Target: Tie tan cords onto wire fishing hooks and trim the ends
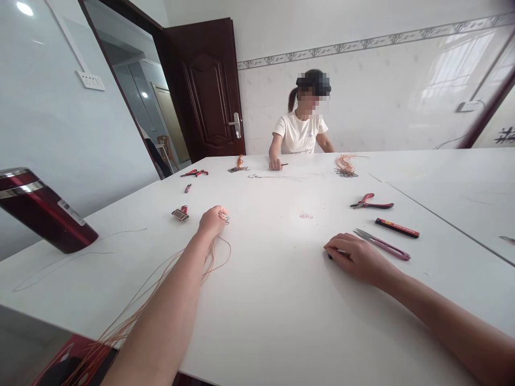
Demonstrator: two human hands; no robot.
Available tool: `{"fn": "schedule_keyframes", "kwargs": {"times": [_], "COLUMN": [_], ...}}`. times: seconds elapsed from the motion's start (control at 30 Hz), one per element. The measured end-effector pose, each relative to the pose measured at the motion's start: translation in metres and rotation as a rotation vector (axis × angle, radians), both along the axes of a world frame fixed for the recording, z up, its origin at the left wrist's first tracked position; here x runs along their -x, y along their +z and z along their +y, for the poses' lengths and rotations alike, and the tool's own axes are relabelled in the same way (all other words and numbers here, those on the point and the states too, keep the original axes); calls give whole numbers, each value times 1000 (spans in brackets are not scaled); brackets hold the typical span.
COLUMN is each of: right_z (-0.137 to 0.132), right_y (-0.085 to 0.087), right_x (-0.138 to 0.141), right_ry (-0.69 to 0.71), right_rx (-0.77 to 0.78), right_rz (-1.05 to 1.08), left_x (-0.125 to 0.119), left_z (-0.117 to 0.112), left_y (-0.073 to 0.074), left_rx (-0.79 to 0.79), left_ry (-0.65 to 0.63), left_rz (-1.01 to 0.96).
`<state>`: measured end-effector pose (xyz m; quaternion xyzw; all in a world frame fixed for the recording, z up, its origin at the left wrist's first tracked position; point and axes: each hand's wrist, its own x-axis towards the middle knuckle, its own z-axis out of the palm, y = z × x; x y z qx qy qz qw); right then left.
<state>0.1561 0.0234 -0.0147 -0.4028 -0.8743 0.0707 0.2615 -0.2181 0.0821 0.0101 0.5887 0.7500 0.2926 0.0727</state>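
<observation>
Two hands work over the white table: left of centre, the left hand pinches a small wire loop at its fingertips, with long copper wires trailing toward the lower left. Farther right, the clenched right hand grips a small dark-tipped item, just beside pink-handled scissors.

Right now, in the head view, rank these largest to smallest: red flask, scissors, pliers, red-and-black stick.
1. Red flask, though it sits nearest the camera.
2. Scissors, longest of the rest.
3. Pliers and red-and-black stick: they look about alike, so I won't rank them.
</observation>
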Motion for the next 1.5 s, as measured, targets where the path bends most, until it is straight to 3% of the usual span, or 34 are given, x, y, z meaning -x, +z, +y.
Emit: {"fn": "schedule_keyframes", "kwargs": {"times": [0.57,0.77,0.87,0.97,1.03,1.1,1.17,1.23,1.33,1.5], "right_z": [-1,1,-2,-13,-23,-33,-39,-41,-40,-35], "right_y": [3,1,1,7,13,19,24,26,25,17], "right_x": [1,-1,2,10,18,25,30,32,32,28], "right_ry": [-5,-2,-1,-44,-93,-78,4,44,-18,-59], "right_rx": [37,47,-11,66,306,563,700,725,701,644], "right_rz": [6,5,66,224,366,507,612,658,660,645], "left_x": [-1,-8,-33,-80,-115,-145,-164,-174,-177,-180], "left_z": [1,-3,-10,-28,-46,-65,-80,-88,-91,-94], "left_y": [-1,10,21,28,27,21,13,5,-3,-2], "left_rx": [-111,-285,-422,-564,-723,-762,-730,-693,-634,-447], "left_ry": [8,44,18,-162,-501,-790,-951,-1008,-1006,-992], "left_rz": [-170,-163,-157,-133,-80,-29,-9,-33,-137,-419]}}
